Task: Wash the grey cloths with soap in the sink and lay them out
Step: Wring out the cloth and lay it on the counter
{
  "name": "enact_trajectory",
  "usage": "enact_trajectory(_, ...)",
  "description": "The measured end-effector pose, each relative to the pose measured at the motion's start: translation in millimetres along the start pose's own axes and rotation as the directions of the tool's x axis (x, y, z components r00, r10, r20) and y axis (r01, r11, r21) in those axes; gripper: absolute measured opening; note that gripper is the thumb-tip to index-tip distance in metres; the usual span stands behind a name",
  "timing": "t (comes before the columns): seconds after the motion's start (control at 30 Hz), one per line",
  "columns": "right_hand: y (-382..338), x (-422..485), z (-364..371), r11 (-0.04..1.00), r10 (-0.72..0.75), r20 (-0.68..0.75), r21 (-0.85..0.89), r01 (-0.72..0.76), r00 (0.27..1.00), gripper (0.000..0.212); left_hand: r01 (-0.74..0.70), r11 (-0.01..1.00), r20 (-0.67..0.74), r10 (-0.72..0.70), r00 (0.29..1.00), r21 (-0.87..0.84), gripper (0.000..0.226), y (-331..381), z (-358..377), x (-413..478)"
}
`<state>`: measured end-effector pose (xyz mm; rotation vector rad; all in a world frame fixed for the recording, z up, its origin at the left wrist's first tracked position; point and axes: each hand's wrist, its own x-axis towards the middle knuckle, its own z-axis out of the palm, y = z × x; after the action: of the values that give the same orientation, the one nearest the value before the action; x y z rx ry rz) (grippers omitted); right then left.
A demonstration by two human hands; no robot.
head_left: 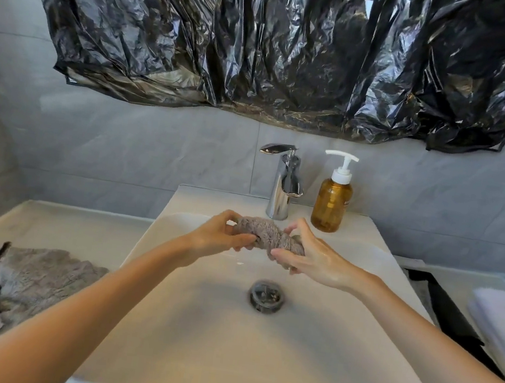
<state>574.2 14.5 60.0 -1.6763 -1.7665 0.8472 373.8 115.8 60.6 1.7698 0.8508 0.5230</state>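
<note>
Both hands over the sink (372,319): left hand (223,235) and right hand (310,256) each grip one end of a bunched grey cloth (266,233), held below the tap (284,182). Second grey cloth (8,281) lies spread on the worktop (63,224), left of the basin. Soap bottle (332,198) stands beside the tap.

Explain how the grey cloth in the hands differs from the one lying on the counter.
The held cloth is bunched into a tight roll; the counter cloth lies spread out, wrinkled. The held cloth is gripped by the left hand and right hand above the sink; the counter cloth rests untouched left of it. Both are grey and fuzzy.
</note>
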Motion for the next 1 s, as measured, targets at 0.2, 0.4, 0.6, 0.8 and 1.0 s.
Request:
enact_trajectory(0.2,-31.3,-11.5,-26.7,0.997,0.072,-0.069,-0.022,-0.074,0.995,0.032,-0.046,0.976,0.044,0.038,0.998,0.213,0.026,42.0,-23.5,-26.0)
enact_trajectory(0.4,-54.7,-38.6,-58.5,0.908,0.282,-0.079,0.343,-0.24,0.956,0.031,-0.016,0.95,-0.011,0.02,1.0,0.311,0.029,76.1,-59.6,-58.4)
enact_trajectory(0.6,-95.6,-60.6,-43.6,0.968,0.119,-0.041,0.225,-0.107,0.992,0.012,0.209,0.964,-0.122,-0.19,0.974,0.163,0.019,75.8,-63.2,-83.9)
enact_trajectory(0.8,-103.0,-56.2,-4.9,0.98,0.03,-0.116,0.198,-0.007,0.993,0.031,0.173,0.912,-0.171,-0.251,0.953,-0.371,0.034,104.9,-30.6,-99.6)
enact_trajectory(1.0,-101.7,-55.7,-22.6,0.969,0.058,-0.328,0.244,0.025,0.943,0.012,0.085,0.991,-0.304,-0.114,0.946,-0.105,0.031,116.7,-28.8,-114.1)
